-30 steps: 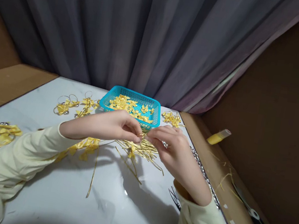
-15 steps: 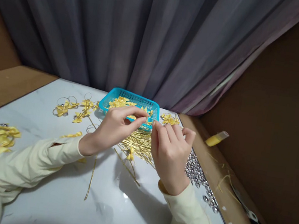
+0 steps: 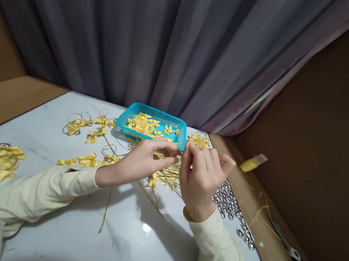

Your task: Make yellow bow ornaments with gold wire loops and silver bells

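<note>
My left hand [image 3: 148,159] is closed in a pinch above the table, its thumb and forefinger coming together near the front corner of the blue basket. Right beside it, my right hand [image 3: 202,174] pinches with its fingertips, knuckles curled. A thin gold cord runs between the fingertips, mostly hidden by them. Beneath both hands lies a heap of gold cords [image 3: 169,176]. A cord with a yellow bow [image 3: 152,181] rests just below my left hand. Behind them stands the blue basket [image 3: 128,116], with loose yellow bows [image 3: 144,123] inside.
Finished-looking bow loops [image 3: 74,127] lie at the left back, with more bows [image 3: 3,163] at the far left. Silver beads [image 3: 229,201] spread along the right edge. Beyond it are a yellow-filled tube [image 3: 253,163] and scissors [image 3: 295,255]. A curtain [image 3: 143,33] hangs behind.
Both hands have come slightly lower and to the right, with the fingertips closer together. More of the basket's bows and the bows by my left forearm now show.
</note>
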`<action>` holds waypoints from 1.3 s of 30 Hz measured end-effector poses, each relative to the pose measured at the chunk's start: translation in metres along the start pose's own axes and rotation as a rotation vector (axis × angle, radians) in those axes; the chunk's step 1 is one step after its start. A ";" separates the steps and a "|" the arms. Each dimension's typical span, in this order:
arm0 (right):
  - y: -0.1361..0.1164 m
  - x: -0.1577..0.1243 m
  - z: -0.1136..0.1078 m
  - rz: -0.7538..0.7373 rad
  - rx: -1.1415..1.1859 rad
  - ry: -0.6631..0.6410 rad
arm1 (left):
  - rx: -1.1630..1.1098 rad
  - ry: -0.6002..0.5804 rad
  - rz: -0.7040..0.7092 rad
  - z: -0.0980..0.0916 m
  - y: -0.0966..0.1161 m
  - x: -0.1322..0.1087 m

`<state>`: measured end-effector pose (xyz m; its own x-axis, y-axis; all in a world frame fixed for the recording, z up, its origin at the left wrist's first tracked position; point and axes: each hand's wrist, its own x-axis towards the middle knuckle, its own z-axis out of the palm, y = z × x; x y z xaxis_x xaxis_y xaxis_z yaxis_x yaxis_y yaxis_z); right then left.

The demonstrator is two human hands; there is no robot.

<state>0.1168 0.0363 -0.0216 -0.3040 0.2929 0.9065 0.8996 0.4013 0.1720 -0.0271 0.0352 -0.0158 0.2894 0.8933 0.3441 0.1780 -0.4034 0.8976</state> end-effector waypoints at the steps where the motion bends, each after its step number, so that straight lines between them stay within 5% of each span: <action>1: 0.000 0.000 0.000 0.011 0.009 -0.004 | -0.033 -0.007 -0.017 -0.001 0.001 0.001; 8: 0.002 -0.002 0.001 0.050 -0.057 0.046 | -0.230 0.103 -0.153 -0.006 0.000 0.001; 16: -0.011 -0.004 -0.001 -0.020 -0.070 0.047 | -0.226 0.312 -0.117 -0.001 -0.007 0.005; 25: -0.001 -0.002 0.006 0.120 -0.065 0.043 | -0.081 0.063 -0.007 0.005 -0.008 0.001; 31: 0.005 0.001 0.009 0.156 -0.082 0.078 | -0.030 0.042 0.069 0.005 -0.003 -0.003; 39: 0.000 -0.001 0.008 0.185 -0.068 0.038 | 0.000 0.097 -0.057 0.003 -0.001 0.000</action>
<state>0.1146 0.0426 -0.0251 -0.1211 0.3226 0.9388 0.9586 0.2837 0.0262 -0.0244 0.0350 -0.0172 0.1861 0.9297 0.3179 0.1913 -0.3516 0.9164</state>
